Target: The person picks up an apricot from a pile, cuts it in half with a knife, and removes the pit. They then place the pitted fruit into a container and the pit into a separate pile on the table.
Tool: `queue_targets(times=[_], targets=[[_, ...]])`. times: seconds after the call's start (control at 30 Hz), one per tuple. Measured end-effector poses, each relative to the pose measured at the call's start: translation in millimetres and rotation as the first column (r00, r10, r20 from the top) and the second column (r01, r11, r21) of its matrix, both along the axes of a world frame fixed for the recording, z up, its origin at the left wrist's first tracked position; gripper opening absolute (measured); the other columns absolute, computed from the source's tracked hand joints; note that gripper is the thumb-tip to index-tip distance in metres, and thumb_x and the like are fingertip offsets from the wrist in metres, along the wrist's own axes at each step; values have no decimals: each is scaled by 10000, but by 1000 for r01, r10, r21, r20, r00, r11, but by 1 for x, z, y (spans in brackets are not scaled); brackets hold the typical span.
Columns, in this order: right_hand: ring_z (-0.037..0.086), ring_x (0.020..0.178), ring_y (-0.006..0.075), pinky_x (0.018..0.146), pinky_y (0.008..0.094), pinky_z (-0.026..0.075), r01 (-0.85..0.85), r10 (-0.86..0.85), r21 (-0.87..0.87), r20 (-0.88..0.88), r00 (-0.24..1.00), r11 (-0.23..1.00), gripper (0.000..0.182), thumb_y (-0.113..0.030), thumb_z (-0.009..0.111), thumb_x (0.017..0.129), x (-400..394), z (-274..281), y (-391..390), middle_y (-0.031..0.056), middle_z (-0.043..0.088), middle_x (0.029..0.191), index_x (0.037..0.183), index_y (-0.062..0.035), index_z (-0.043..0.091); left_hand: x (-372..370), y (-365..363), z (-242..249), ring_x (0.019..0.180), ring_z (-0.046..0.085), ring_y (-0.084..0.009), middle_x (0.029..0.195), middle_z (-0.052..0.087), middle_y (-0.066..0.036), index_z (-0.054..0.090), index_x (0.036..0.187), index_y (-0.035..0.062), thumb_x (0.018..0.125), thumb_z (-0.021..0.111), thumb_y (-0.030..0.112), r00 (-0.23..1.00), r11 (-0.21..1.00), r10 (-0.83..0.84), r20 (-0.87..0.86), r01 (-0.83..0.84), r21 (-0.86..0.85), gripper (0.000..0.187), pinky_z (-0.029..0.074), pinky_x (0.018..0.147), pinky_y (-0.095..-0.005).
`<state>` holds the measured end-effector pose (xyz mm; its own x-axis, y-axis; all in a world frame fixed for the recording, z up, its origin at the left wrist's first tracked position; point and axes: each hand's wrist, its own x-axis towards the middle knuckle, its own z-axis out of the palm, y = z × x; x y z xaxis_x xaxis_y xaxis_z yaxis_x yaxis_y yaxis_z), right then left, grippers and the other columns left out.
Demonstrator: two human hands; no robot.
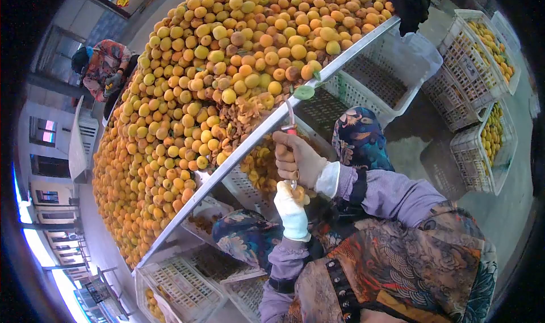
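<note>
My right hand [301, 158], in a tan glove, is closed round a tool with a red part [291, 131] and a curved metal end [290, 114]. A thin metal piece shows below that fist, close to my left hand [291, 212]. The left one wears a white glove and is closed on an orange apricot [300, 196], mostly hidden by the fingers. Both hands meet in front of the metal edge [227, 165] of a table heaped with apricots [187, 101]. Limp peelings [250, 111] lie on the heap near that edge.
Under the table edge, a crate holds orange scraps [261, 172]. White plastic crates [392, 67] stand to the right, some stacked and filled with yellow fruit [491, 131]. Another crate [181, 286] is at lower left. Across the heap, another person [108, 67] handles fruit.
</note>
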<state>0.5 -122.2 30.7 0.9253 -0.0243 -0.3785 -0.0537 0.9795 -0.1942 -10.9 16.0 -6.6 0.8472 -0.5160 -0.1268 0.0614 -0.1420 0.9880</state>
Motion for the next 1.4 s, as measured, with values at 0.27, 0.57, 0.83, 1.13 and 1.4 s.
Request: queue_targets(times=[0.27,0.57,0.83,1.13,1.4], targets=[[222,348,68,338,226,195,-17,19,-224,4,1000,975,303,-292,417,940,2,10,-2,-66,258,473,676,-144,421,16,5,-2,634,466,-196,759,447,-57,509,968,61,901,497,242,667,840,-320,-672,-128,-527,193,456,684,-383],[240,333,86,321,242,206,-8,23,-176,83,996,984,323,-340,469,911,7,-1,-12,-49,260,453,677,-120,439,13,-2,18,786,505,-161,833,487,-73,482,959,-1,929,429,177,735,837,-408,-542,63,-544,188,432,804,-321],[247,361,79,354,227,223,7,27,-240,141,990,971,338,-311,432,942,17,18,-12,-40,271,491,651,-145,386,30,2,15,748,547,-138,847,519,-39,502,1005,17,918,506,198,862,916,-303,-407,145,-375,201,455,741,-275],[285,388,101,381,244,251,285,-188,-298,316,930,911,359,-360,431,942,48,54,-44,-40,272,510,663,-139,390,77,-5,54,646,489,-130,699,468,-30,531,934,0,930,438,214,958,924,-47,-281,-65,-376,234,482,755,-333],[294,381,96,346,243,245,264,-217,-406,158,963,875,332,-383,497,907,56,41,-63,-40,298,516,688,-141,436,182,-6,41,671,520,-123,802,478,-44,517,930,13,863,492,70,953,960,258,160,-234,-155,92,462,591,-246]])
